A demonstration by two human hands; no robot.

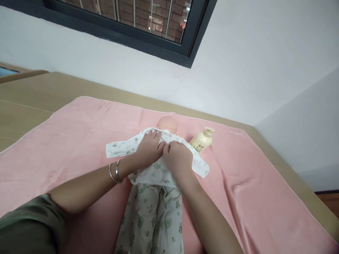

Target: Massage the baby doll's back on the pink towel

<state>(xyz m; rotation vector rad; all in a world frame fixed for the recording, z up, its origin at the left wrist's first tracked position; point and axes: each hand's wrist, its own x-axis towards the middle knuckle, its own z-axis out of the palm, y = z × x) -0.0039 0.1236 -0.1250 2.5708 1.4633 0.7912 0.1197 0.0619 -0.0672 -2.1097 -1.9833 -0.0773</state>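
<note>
Shirt (156, 171) and trousers (147, 206) already cover the doll (167, 124), which lies on the pink blanket (79, 141); whether the shirt's front is fastened is hidden under the left hand (149, 148) and right hand (179, 157), which meet at the chest. I cannot tell whether either pinches cloth. Both garments are white with small green prints, sleeves outspread.

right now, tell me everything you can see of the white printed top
The white printed top looks like soft cloth with small, mostly green motifs. It lies over the doll, below its head, its long sleeves spread to either side and its hem over the matching trousers. The left hand and right hand are close together on its upper front, hiding any fastening there. One sleeve lies near the bottle; contact is unclear.
</note>
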